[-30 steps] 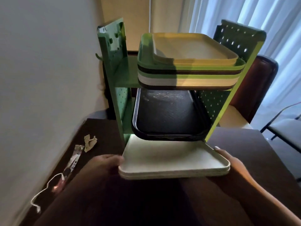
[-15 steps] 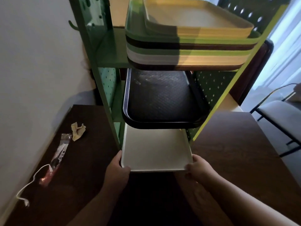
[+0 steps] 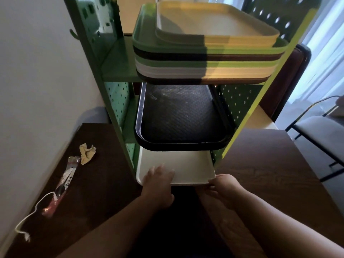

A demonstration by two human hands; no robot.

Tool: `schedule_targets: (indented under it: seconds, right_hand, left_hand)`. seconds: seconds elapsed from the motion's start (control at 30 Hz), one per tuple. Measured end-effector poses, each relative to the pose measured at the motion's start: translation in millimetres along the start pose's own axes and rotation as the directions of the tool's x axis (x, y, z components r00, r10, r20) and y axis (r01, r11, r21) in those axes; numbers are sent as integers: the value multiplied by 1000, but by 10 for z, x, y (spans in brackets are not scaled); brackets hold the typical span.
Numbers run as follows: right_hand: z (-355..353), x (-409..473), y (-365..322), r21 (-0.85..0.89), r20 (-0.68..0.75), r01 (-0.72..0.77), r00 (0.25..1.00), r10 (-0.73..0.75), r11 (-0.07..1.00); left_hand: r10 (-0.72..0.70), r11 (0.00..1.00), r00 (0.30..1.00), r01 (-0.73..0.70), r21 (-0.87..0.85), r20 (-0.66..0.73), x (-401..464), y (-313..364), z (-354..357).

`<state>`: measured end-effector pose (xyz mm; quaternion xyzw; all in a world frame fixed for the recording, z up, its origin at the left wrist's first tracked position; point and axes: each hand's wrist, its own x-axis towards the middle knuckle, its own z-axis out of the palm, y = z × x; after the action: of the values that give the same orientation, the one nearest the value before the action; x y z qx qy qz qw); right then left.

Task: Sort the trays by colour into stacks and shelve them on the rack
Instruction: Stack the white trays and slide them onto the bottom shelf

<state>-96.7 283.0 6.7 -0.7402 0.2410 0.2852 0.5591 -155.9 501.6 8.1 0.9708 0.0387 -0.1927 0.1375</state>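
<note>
A green pegboard rack [image 3: 115,101] stands on the dark wooden table [image 3: 264,164]. Its top shelf carries a mixed stack of trays [image 3: 204,58], yellow on top, then green, dark and white ones. The middle shelf holds black trays [image 3: 182,116]. At the bottom level lies a stack of white trays [image 3: 189,168], pushed most of the way under the black ones. My left hand [image 3: 158,181] rests flat on the white stack's front edge, fingers spread. My right hand [image 3: 225,185] grips the stack's front right corner.
A crumpled paper scrap [image 3: 86,150], a plastic wrapper [image 3: 65,178] and a white cord [image 3: 31,216] lie on the table's left side by the wall. A brown chair [image 3: 290,75] stands behind the rack, and a grey chair [image 3: 320,127] at the right.
The white stack has slid from the table's front into the rack's bottom level. My left hand moved from the stack's left corner onto its top front edge.
</note>
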Motion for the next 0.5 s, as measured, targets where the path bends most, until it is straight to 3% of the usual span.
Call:
schedule_targets:
  seconds: [0.2,0.3,0.5]
  right_hand:
    - [-139,32,-113,-110,75,6,997,3,994]
    - [-265,51,-139,-137,47,33,999,-27,990]
    - [-658,129,-250,-70,-12,64,998,-65,995]
  left_hand:
    - [-61,997,998,61,-36,8,156,59,-169]
    - [-76,993,995,69,-91,-71,101,318,-242]
    - [207,959,962,-236,-160,-175,-8,1220,-301]
